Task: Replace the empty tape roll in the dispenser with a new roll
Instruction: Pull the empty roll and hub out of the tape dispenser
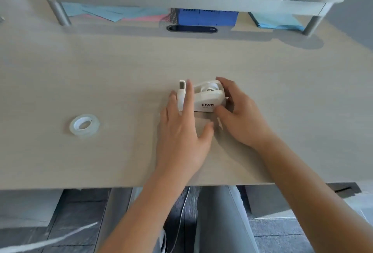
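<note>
I have both hands on the dispenser (203,97), which sits near the middle of the desk (121,67), a bit closer to the front edge than the back. My right hand (240,111) is wrapped around its round end, thumb on the near side and fingers over the far side, so it is clamped on it. My left hand (181,131) lies flat and spread, fingers resting by the cutter end, not squeezing. A roll (209,87) sits in the dispenser; I think it is the empty one. The new roll (84,125) lies flat, well apart, toward the left edge. I should keep the dispenser pressed down with one hand and lift the old roll straight up, slowly, keeping my fingers away from the sharp cutter.
</note>
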Tool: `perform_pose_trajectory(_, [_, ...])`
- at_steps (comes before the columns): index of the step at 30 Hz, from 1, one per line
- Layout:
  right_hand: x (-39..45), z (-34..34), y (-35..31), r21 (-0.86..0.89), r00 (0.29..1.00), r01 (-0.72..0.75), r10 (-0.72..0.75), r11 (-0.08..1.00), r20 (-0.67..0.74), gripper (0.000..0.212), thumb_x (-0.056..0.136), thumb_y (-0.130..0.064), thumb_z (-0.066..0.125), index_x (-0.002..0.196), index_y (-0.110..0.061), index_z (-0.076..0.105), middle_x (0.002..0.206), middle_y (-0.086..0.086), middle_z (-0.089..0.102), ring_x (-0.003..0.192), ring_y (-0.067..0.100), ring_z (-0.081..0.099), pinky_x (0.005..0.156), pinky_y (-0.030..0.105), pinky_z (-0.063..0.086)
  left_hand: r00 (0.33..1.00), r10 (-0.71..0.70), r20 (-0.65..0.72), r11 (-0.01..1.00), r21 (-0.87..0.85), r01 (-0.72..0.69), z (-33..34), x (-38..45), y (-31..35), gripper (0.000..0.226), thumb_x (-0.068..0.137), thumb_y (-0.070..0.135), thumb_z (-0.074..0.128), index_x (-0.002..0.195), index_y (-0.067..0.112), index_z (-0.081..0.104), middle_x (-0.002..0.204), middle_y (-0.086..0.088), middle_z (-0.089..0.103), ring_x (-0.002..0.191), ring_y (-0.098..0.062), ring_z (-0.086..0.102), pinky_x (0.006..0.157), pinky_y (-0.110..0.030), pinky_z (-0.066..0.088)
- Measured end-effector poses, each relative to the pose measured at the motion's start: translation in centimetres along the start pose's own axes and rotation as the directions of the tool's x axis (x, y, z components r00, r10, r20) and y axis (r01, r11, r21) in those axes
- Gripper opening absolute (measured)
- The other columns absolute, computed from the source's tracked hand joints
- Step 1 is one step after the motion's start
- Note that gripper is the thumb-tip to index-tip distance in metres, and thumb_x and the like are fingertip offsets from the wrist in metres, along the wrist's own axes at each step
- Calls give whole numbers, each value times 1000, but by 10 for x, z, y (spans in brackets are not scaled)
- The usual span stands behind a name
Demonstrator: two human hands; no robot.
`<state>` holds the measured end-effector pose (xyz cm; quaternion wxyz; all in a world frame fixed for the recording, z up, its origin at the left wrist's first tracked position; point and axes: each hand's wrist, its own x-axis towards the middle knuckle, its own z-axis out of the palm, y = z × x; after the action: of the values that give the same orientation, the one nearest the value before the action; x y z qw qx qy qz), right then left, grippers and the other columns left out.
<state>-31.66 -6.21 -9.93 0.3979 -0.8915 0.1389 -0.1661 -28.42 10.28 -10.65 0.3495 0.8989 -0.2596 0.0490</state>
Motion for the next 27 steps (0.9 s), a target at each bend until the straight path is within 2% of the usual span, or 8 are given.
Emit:
perform_pose_trajectory(4, [-5, -2, -8, -32, 1000, 6, -6, 999, -2, 65, 94, -8, 57, 155, -26, 42, 138, -4, 66, 117, 22, 67, 106, 44, 50, 1000, 0, 28, 997, 76, -2, -3, -5, -1, 76, 94, 47, 58, 160, 32, 25, 164, -10, 29, 145, -36, 33, 117, -44, 35])
perform_pose_trajectory(8, [-11, -5, -8, 9, 1000, -6, 6, 1000, 13, 73, 86, -16, 60, 156, -29, 41, 139, -5, 65, 119, 20, 68, 107, 45, 51, 1000, 1, 19, 999, 41, -2, -8, -7, 3, 70, 94, 47, 59, 157, 38, 29, 158, -6, 36, 142, -31, 36, 113, -43, 39])
perform_pose_trajectory(10, [-12, -6, -9, 77, 1000, -12, 12, 997, 8, 77, 82, -22, 63, 156, -28, 42, 141, -4, 60, 122, 17, 66, 108, 38, 51, 1000, 0, 10, 1000, 22, 0, -8, -7, 2, 70, 93, 46, 59, 156, 40, 29, 158, -4, 36, 141, -30, 37, 113, -42, 40])
perform_pose_trajectory(13, [-7, -10, -14, 102, 989, 72, -58, 992, -139, 56, 91, -15, 68, 145, -26, 55, 139, -6, 58, 125, 10, 57, 98, 10, 43, 1000, -1, 11, 1000, 24, 0, -6, -6, 1, 71, 93, 47, 58, 157, 37, 29, 160, -3, 33, 142, -30, 35, 114, -43, 38])
perform_pose_trajectory(16, [6, -19, -22, 0, 961, 187, -183, 982, -209, 31, 93, -19, 75, 123, -24, 73, 118, -5, 66, 105, 10, 63, 82, 4, 42, 1000, -6, 4, 1000, 22, 6, -4, -6, -1, 72, 94, 49, 57, 158, 34, 28, 162, -4, 31, 147, -29, 31, 117, -42, 36])
perform_pose_trajectory(19, [20, -28, -33, -167, 964, 240, -255, 956, -76, 22, 92, -27, 77, 113, -25, 79, 108, -3, 66, 93, 8, 63, 78, 8, 43, 1000, -6, 6, 1000, 23, 6, -5, -6, 0, 72, 95, 51, 55, 159, 33, 27, 161, -6, 33, 149, -29, 28, 119, -41, 33])
perform_pose_trajectory(21, [27, -32, -40, -266, 962, 270, -271, 925, 33, 18, 93, -28, 75, 110, -26, 80, 106, -1, 66, 91, 12, 64, 80, 20, 47, 1000, -8, 12, 1000, 24, 7, -6, -6, 1, 71, 95, 52, 55, 159, 34, 27, 160, -5, 33, 149, -28, 26, 119, -39, 31])
perform_pose_trajectory(27, [34, -39, -53, -356, 948, 312, -263, 881, 180, 11, 96, -22, 71, 102, -22, 79, 102, 2, 67, 87, 17, 68, 80, 26, 51, 1000, -15, 20, 997, 78, 13, -5, -5, 2, 72, 98, 52, 51, 161, 31, 23, 162, -9, 31, 149, -30, 27, 119, -38, 29])
